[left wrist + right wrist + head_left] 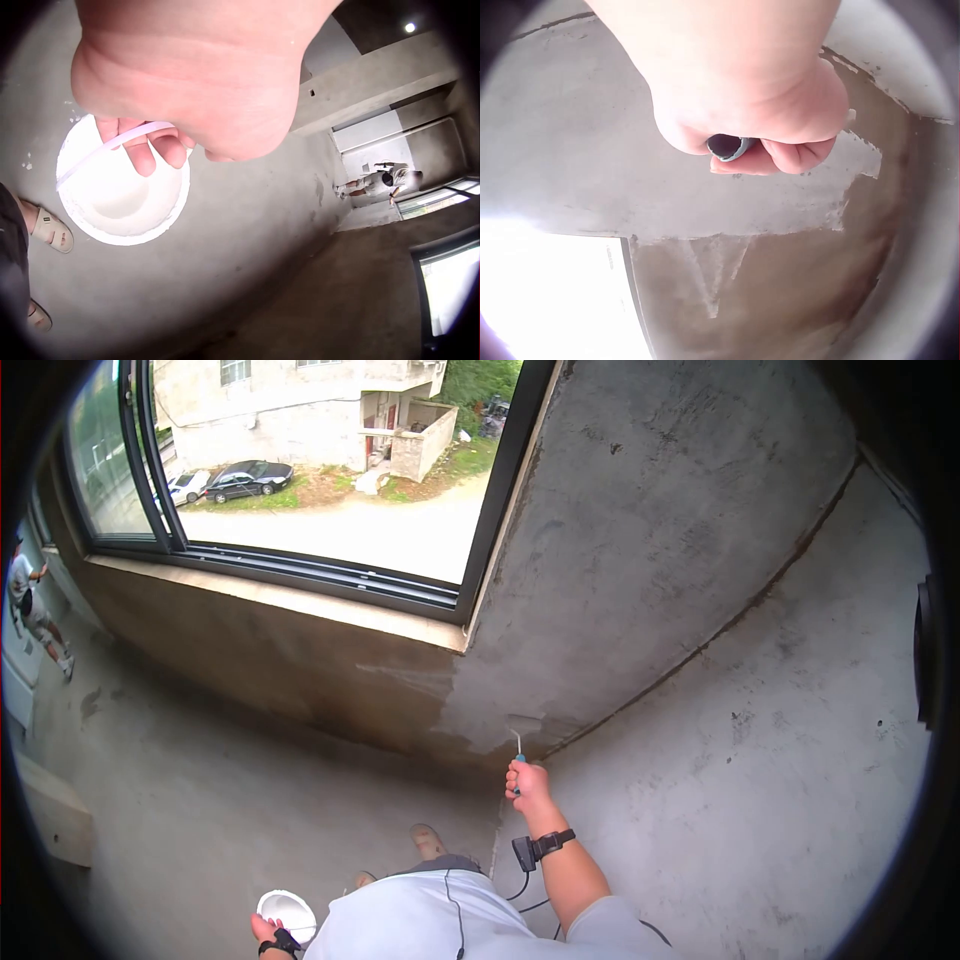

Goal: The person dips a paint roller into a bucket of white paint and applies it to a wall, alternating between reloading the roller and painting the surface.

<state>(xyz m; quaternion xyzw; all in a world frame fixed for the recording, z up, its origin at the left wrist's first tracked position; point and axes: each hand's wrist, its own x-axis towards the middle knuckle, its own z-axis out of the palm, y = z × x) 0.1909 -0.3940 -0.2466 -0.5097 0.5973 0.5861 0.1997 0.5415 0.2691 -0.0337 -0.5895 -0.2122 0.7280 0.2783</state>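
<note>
My right hand (530, 785) grips the blue handle of a paint roller (518, 743), its arm stretched forward to the lower wall near the corner. The roller head lies against the grey-coated wall (600, 560), beside a brown uncoated stretch. From the right wrist view, the dark hollow end of the handle (726, 145) pokes out of the fist. Low at my left side, my left hand (265, 932) carries a white bucket (129, 239). Its fingers (139, 159) hook round the thin bail, and white material shows inside the bucket.
A black-framed window (320, 577) with a pale sill is left of the coated wall. Brown wall (270, 670) runs beneath it. Another person (30, 595) stands far left. A pale block (55, 815) sits on the floor. My sandalled foot (428, 842) is near the corner.
</note>
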